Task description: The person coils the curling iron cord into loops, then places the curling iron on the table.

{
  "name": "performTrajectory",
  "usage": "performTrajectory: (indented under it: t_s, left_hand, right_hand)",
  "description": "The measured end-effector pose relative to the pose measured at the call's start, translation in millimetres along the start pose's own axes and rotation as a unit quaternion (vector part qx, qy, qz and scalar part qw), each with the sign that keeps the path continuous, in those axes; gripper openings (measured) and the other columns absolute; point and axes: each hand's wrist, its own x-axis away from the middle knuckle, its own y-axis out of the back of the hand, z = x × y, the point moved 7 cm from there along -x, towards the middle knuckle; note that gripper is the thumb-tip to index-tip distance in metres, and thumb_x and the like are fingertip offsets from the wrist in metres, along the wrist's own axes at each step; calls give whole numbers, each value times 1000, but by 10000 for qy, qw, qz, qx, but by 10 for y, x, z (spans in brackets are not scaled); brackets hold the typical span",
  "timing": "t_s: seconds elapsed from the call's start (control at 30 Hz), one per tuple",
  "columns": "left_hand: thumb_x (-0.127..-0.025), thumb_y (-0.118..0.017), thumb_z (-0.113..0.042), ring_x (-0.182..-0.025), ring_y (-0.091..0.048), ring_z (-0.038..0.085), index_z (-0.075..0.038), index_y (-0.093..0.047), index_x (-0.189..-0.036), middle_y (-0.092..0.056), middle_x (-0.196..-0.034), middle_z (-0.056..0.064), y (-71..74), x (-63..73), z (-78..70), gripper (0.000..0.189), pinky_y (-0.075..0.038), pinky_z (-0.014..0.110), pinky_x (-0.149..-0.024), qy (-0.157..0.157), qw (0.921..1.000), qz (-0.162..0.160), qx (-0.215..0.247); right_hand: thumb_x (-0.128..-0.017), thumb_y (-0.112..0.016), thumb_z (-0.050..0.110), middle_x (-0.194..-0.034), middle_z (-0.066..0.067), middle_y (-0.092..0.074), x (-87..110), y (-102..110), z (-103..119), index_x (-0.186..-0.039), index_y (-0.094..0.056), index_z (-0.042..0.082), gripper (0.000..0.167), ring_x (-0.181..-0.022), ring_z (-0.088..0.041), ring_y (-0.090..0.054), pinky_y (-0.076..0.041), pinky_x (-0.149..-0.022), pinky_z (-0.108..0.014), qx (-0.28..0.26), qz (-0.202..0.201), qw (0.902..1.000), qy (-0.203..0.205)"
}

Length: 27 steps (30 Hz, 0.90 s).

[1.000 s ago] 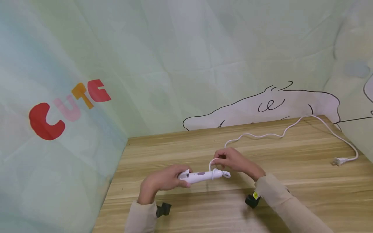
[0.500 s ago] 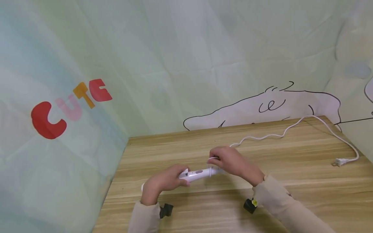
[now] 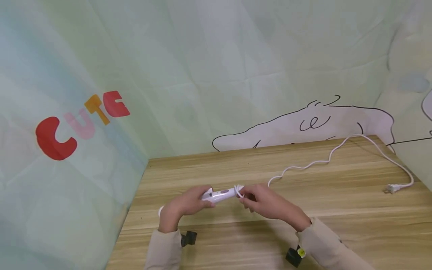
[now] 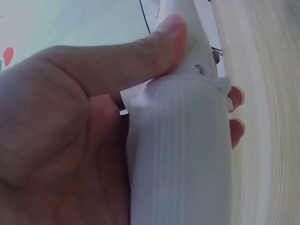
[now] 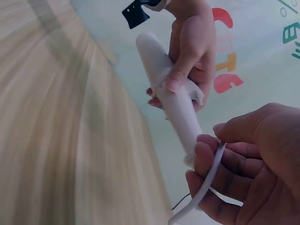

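A white curling iron [image 3: 221, 195] with a grey-purple button is held above the table by my left hand [image 3: 187, 203]. In the left wrist view the thumb lies along the iron [image 4: 180, 150], and fingertips show on its far side. My right hand [image 3: 270, 202] is at the handle's cord end, pinching the white cord [image 5: 211, 176] between thumb and fingers. A turn of cord wraps round the handle's end there. The fingers of the right hand partly hide that end.
The rest of the cord runs wavily over the wooden table [image 3: 202, 170] to the back right, ending in a two-pin plug [image 3: 394, 188] near the right edge. Fabric walls [image 3: 216, 82] with drawings stand behind and to the left. Black wrist mounts [image 3: 293, 257] hang under both sleeves.
My right hand has passed from behind the handle's end to its near side, drawing the cord round it. The left hand and the curling iron have shifted slightly left and up.
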Motion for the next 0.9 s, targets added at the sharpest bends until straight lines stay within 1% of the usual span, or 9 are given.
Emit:
performTrajectory:
  t_s: [0.07, 0.13, 0.23, 0.37, 0.5, 0.6, 0.77, 0.83, 0.9]
  left_hand:
    - [-87, -68, -16, -69, -45, 13, -10, -53, -87, -48, -75, -2, 8, -9, 11, 17, -38, 29, -63, 24, 10000, -4, 5]
    - [-86, -68, -16, -69, -45, 13, -10, -53, -87, -48, -75, -2, 17, -10, 12, 17, -38, 28, -63, -16, 10000, -20, 10]
    - [-86, -69, -17, -69, -45, 13, -9, -54, -88, -48, -75, -2, 24, -12, 9, 17, -38, 28, -62, -72, 10000, -13, 7]
    - [-86, -69, -18, -69, -45, 13, -9, -55, -89, -48, -75, -2, 30, -11, -7, 17, -37, 27, -62, -153, 9999, 24, 28]
    - [-87, -69, -20, -68, -44, 12, -9, -56, -90, -48, -75, -3, 36, 3, -25, 17, -37, 27, -62, -231, 9997, 70, 35]
    - [-87, -69, -21, -69, -45, 12, -10, -57, -93, -49, -76, -3, 38, 15, -43, 17, -38, 27, -63, -262, 9995, 144, 50]
    - [-88, -68, -23, -74, -49, 14, -12, -60, -98, -54, -82, -1, 50, 42, -68, 17, -41, 29, -66, -270, 9992, 239, 155]
    - [-88, -68, -23, -76, -50, 15, -13, -60, -98, -57, -86, 0, 56, 55, -76, 16, -42, 30, -67, -299, 9989, 277, 246]
    - [-88, -68, -23, -78, -51, 15, -15, -60, -98, -58, -89, 0, 58, 68, -80, 16, -43, 31, -69, -342, 9984, 317, 326]
  right_hand:
    - [-95, -57, 13, -71, 1, -62, 21, -51, -9, -97, -63, 9, 7, -60, -4, -56, -47, -53, -23, -203, 103, 9997, 102]
    - [-95, -57, 13, -72, -2, -64, 38, -101, -26, -95, -62, 10, 6, -62, -4, -58, -47, -54, -22, -297, 189, 9991, 215]
    - [-96, -57, 15, -74, -4, -65, 53, -171, -72, -94, -63, 9, 9, -65, -4, -59, -46, -55, -21, -354, 274, 9986, 297]
    - [-95, -58, 14, -76, -7, -68, 53, -231, -148, -93, -68, 3, 15, -67, -3, -61, -48, -59, -20, -510, 271, 9976, 384]
    - [-94, -59, 16, -77, -9, -70, 32, -272, -220, -91, -70, 0, 20, -67, -3, -63, -52, -63, -23, -789, 159, 9953, 544]
    - [-93, -60, 19, -78, -7, -72, 17, -295, -279, -91, -72, 0, 22, -70, -4, -65, -53, -66, -25, -873, 2, 9938, 694]
    - [-91, -63, 24, -91, -1, -74, 13, -302, -407, -96, -75, 6, 22, -86, -2, -66, -52, -77, -23, -780, -351, 9934, 770]
    - [-90, -64, 26, -96, 0, -74, 11, -294, -456, -98, -75, 8, 22, -93, -3, -65, -51, -82, -23, -761, -470, 9930, 775]
    - [-90, -64, 25, -98, 1, -74, 5, -273, -488, -99, -75, 10, 21, -97, -7, -65, -50, -85, -25, -661, -616, 9920, 876]
